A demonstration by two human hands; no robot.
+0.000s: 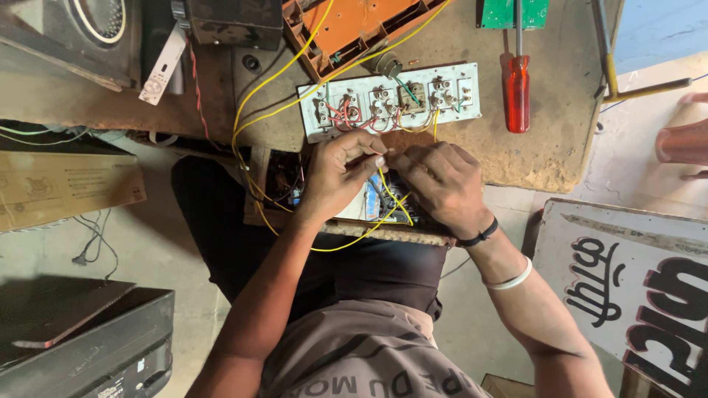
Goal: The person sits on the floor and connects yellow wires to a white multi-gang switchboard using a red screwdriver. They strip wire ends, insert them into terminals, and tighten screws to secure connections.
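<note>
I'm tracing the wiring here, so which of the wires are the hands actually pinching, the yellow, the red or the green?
The yellow wire: both hands, left hand and right hand, pinch it below the white switch panel. Red and green wires stay on the panel.

Red-handled screwdriver (517, 90) lying on the worn wooden workbench (549, 151), green circuit board (512, 12) at its top edge, orange plastic casing (359, 26), cardboard box (63, 186) at left, black device (96, 346) on floor, painted signboard (627, 280) at right

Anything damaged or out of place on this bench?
The orange casing at the top edge has a broken, jagged rim. The white switch panel lies back-side up, wiring exposed. Left hand and right hand pinch a yellow wire together below it.
</note>
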